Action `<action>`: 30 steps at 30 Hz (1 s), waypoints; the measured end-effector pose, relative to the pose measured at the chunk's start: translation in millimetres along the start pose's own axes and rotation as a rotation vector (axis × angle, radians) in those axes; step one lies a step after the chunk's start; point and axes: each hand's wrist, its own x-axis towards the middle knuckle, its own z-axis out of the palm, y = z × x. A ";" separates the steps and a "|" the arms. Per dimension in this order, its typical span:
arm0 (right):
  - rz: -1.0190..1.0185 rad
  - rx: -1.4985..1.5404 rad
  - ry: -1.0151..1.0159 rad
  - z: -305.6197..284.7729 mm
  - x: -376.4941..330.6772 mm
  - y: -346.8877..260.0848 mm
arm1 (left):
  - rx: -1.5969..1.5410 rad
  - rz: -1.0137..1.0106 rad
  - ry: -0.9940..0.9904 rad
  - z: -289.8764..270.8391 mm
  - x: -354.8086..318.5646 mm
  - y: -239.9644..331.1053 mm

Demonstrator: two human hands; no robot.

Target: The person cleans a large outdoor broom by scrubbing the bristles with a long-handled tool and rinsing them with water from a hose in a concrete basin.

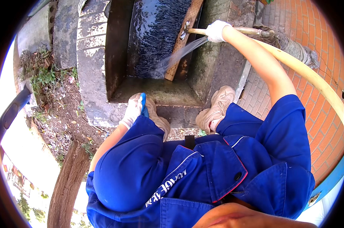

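My right hand [216,30], in a white glove, grips the nozzle end of a pale yellow hose [312,76] and a jet of water [179,55] sprays from it. The water hits a wide push broom head [157,34] with dark bristles and a wooden back [181,41], which stands in a concrete pit [157,91]. My left hand [133,110], also gloved in white, rests on my left knee and is closed on a small blue thing [143,104]. I squat in blue overalls, both pale shoes [217,108] on the pit's edge.
A grey stone rim [90,57] borders the pit on the left, with soil, weeds and dry leaves [54,91] beyond it. Red brick paving [316,41] lies to the right. A tree trunk [67,186] stands at lower left.
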 end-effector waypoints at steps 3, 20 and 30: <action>-0.003 0.022 0.026 2.9 0.5 1.2 | -0.015 0.007 0.040 2.4 -1.6 4.3; 0.002 0.088 0.118 -1.6 -2.1 3.0 | -0.069 -0.061 0.007 4.3 0.9 -22.4; 0.300 0.067 0.207 12.0 27.6 39.6 | -0.052 -0.083 -0.007 1.5 -2.8 -18.8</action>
